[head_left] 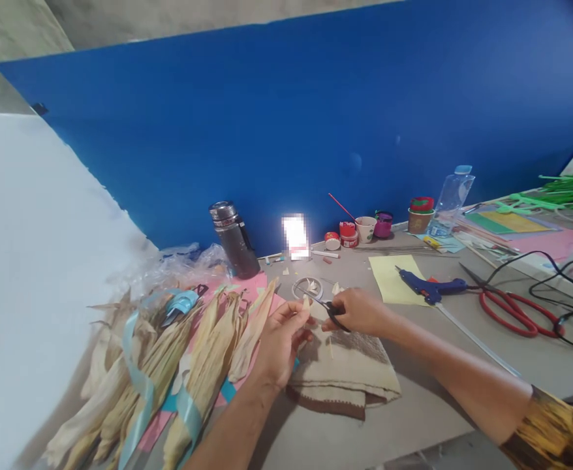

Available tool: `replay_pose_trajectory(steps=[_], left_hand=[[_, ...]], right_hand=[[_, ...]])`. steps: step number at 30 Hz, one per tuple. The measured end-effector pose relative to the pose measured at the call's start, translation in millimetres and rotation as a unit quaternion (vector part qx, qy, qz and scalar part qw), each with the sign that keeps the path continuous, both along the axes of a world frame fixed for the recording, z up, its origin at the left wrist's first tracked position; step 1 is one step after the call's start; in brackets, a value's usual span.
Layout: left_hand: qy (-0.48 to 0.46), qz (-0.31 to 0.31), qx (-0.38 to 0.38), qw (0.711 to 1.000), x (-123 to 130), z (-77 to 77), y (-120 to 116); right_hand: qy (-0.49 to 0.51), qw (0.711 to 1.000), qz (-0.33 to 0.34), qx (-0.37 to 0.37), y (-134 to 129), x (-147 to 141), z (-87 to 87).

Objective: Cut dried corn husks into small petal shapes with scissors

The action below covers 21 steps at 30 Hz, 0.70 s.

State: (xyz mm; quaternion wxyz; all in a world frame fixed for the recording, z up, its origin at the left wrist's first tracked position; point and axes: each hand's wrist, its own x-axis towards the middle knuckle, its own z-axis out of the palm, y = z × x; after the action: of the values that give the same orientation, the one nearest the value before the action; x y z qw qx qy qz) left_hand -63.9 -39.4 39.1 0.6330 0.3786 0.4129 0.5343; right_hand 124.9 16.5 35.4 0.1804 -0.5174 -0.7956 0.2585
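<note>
My left hand (284, 336) pinches a small pale piece of husk (307, 305) between thumb and fingers. Black-handled scissors (334, 314) are in my right hand (357, 311), their blades pointing left at the pale piece. Both hands are over a folded beige cloth (342, 372) with a brown edge. Just behind them, a round white ring (307, 281) holds small pale pieces. Dried corn husks (213, 326) lie left of my left hand, with light blue ribbon (132, 352) across some of them.
A dark flask (235, 241) stands at the back left. Paint pots (348, 235), a paper cup (365, 230) and a plastic bottle (450, 199) line the blue panel. A blue glue gun (431, 286) and red-handled scissors (511, 310) lie right, beside a black cable.
</note>
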Motion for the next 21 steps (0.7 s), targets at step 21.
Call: replay_pose_trajectory(steps=[21], left_hand=[[0.04, -0.068, 0.147, 0.986, 1.4, 1.9, -7.7]], right_hand=[[0.269, 0.93, 0.189, -0.162, -3.0, -2.0, -5.8]])
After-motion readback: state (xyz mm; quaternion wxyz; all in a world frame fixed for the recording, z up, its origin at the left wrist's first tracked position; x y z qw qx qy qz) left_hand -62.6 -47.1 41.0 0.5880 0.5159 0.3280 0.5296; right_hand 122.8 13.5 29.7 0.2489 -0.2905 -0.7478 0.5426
